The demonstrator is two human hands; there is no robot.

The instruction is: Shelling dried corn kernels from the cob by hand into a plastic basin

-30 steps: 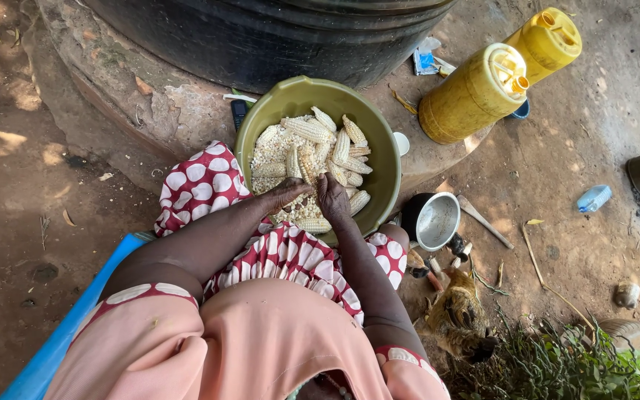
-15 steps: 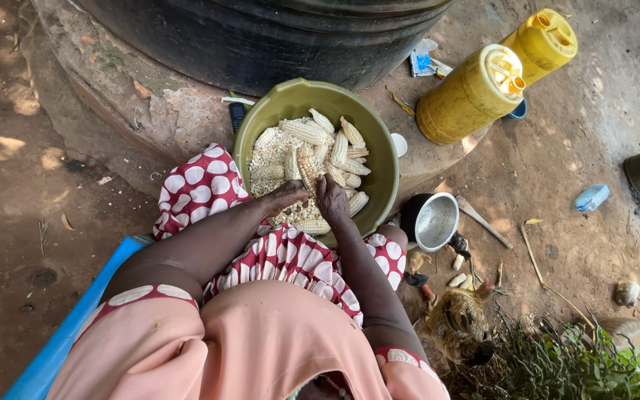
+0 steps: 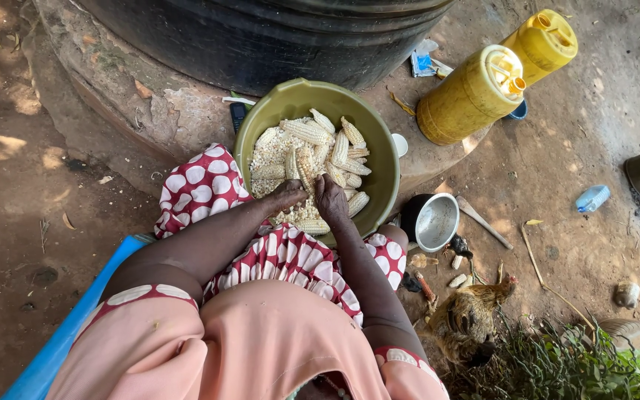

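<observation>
I see left hand [image 3: 288, 195] and right hand [image 3: 330, 200] both pinching one maize cob [image 3: 307, 172] over green basin [image 3: 376, 141]; metal cup [image 3: 435, 221] right.

left arm: bare, reaches forward from lower left, elbow bent | left hand [image 3: 288, 195]: knuckles up, fingers curled down and closed | right arm: bare, stretches straight ahead from lower right | right hand [image 3: 330, 198]: back facing up, fingers bent downward, just beside the left hand, thumbs near each other
</observation>
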